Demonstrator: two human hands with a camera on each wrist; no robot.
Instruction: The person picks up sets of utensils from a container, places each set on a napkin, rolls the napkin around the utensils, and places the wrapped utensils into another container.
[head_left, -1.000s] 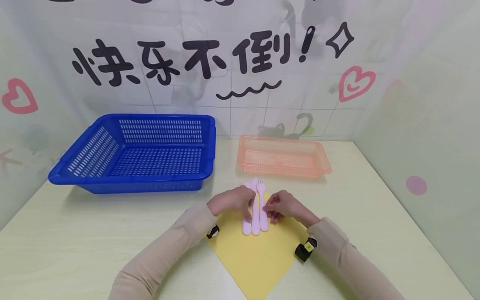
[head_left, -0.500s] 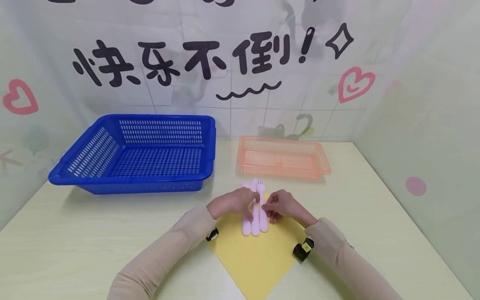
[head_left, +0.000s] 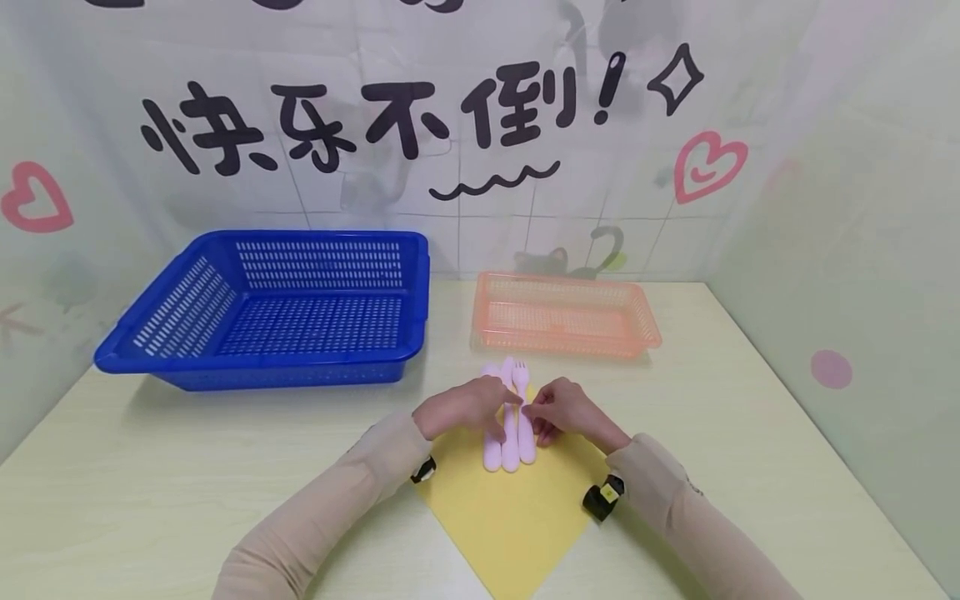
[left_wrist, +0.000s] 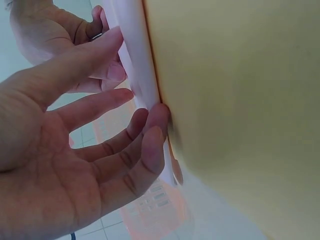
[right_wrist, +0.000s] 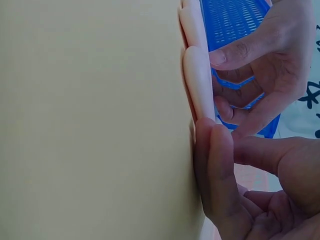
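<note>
Three lilac utensils lie side by side with their handles toward me: a spoon (head_left: 492, 450), a knife (head_left: 511, 446) and a fork (head_left: 527, 442). Beneath them is a yellow sheet (head_left: 525, 521), one corner pointing at me. Over the spoon and knife is my left hand (head_left: 467, 406), thumb and index finger spread; the index tip reaches the fork's neck. The spoon's head is partly hidden behind that hand. With thumb and fingers, my right hand (head_left: 572, 408) pinches the fork's handle from the right. The right wrist view shows those fingertips (right_wrist: 220, 145) against the fork's side.
A large blue basket (head_left: 262, 361) stands at the back left of the pale table (head_left: 187, 500). The shallow pink basket (head_left: 566, 342) is just beyond the utensils. A printed curtain (head_left: 405, 183) hangs behind, and side walls flank the table.
My left index finger has reached further right, across the knife to the fork's neck. The right hand has shifted slightly left, still at the fork. The utensils have barely moved.
</note>
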